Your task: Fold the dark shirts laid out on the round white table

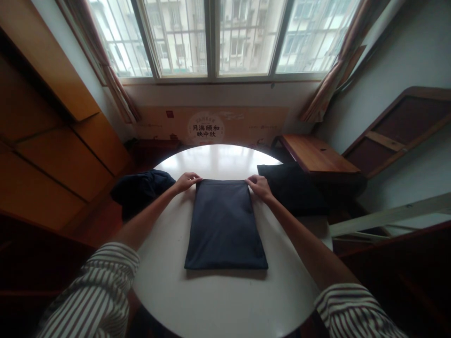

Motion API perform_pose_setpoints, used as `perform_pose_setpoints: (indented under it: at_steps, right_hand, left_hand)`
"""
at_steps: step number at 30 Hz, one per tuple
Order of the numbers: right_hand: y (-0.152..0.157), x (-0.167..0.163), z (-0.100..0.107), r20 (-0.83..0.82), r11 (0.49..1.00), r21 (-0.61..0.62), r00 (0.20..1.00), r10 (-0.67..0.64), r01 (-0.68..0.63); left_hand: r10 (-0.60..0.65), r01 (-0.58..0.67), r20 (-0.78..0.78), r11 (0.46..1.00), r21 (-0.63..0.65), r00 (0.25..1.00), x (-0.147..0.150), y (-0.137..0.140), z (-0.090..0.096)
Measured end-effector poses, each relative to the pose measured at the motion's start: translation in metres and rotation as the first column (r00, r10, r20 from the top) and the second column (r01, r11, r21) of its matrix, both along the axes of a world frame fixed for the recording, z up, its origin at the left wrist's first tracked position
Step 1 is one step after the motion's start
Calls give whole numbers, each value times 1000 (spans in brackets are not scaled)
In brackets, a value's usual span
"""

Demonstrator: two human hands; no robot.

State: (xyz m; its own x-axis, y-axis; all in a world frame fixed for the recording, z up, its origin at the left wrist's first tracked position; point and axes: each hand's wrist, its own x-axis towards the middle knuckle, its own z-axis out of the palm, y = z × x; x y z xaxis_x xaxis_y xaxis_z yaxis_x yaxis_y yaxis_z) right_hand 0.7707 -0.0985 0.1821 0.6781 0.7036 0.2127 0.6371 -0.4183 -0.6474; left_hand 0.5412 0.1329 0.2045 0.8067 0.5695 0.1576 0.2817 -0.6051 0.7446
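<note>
- Well, the folded dark cloth [223, 227] lies flat in the middle of the white round bench [225, 303], its long sides running away from the person.
- The left hand [188, 181] has its fingers pinched on the far left corner; the right hand [260, 187] has its fingers pinched on the far right one.
- To do this well, I'd pull both corners outward with equal, gentle tension, so the far edge stays straight between them.
- I'd keep the layers lined up inside each pinch; a corner gripped through the top layer alone could slide and skew the rest.
- The near edge looks fairly even from here, so a light touch seems enough; hard tugging might drag the whole piece askew.
- As for containers, the wooden cupboard [102, 148] at the left looks closed, and its contents are hidden.
- No open container shows near the hands, just a crumpled dark bundle [143, 188] to the left and another dark cloth [294, 190] to the right.
</note>
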Motion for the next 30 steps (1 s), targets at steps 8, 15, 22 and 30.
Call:
perform_pose_setpoints:
  at_steps: [8, 15, 22, 30]
  right_hand:
    - [12, -9, -7, 130, 990, -117, 989, -69, 85]
    - [66, -50, 28, 269, 939, -123, 900, 343, -321]
    - [152, -90, 34, 3, 805, -235, 828, 561, -545]
    - [169, -86, 23, -45, 796, -193, 816, 577, -574]
  left_hand:
    - [35, -38, 35, 996, 83, 999, -9, -17, 4]
    - [-122, 132, -50, 909, 395, 991, -121, -89, -6]
    - [-80, 203, -280, 873, 443, 957, -207, -166, -38]
    - [-23, 148, -258, 868, 474, 966, -197, -173, -41]
